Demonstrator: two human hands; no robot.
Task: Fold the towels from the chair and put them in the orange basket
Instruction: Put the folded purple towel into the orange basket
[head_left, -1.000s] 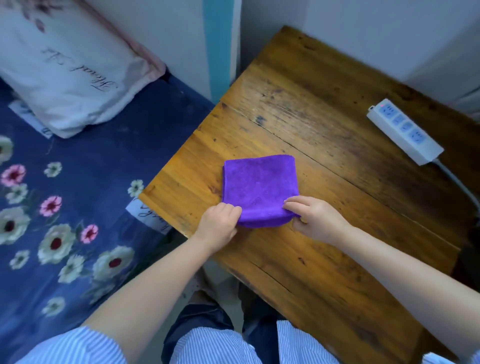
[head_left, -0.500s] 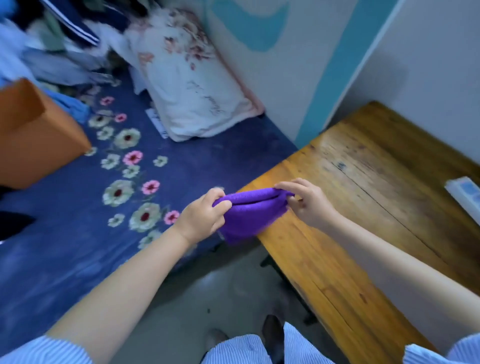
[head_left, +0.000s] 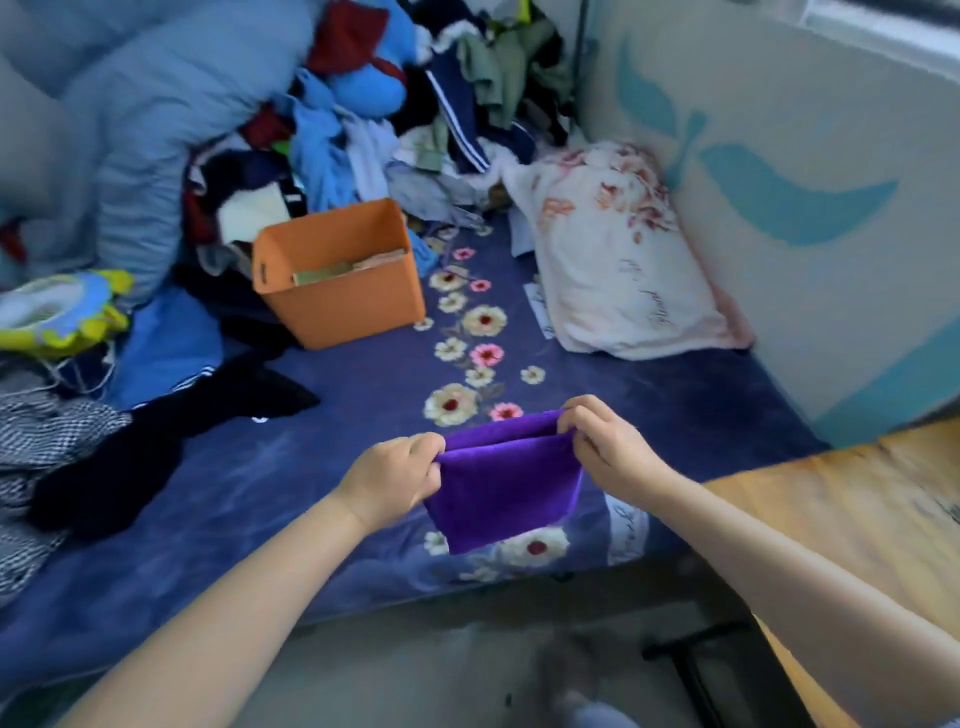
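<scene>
**Hands held the folded purple towel above the bed's near edge**

Hands first: our left hand (head_left: 397, 480) pinched the left upper corner of the folded purple towel (head_left: 501, 491), fingers curled round the cloth, while our right hand (head_left: 605, 444) pinched the right upper corner in the same way. Between them we kept the top edge stretched, and the rest of the towel hung down freely, touching nothing that we could make out. It hung over the near edge of the bed (head_left: 363, 415), just left of the desk (head_left: 852, 519), whose wooden corner showed at our right.

We saw the orange basket (head_left: 337, 273) standing on the bed's flowered blue cover, well apart from the towel and towards the bed's far left side. Something folded and greenish lay inside it; we could not tell what. A white pillow (head_left: 618, 249) with a floral print lay against the wall at the bed's right edge, near the basket. Behind the basket we saw a heap of clothes (head_left: 363, 124).
</scene>
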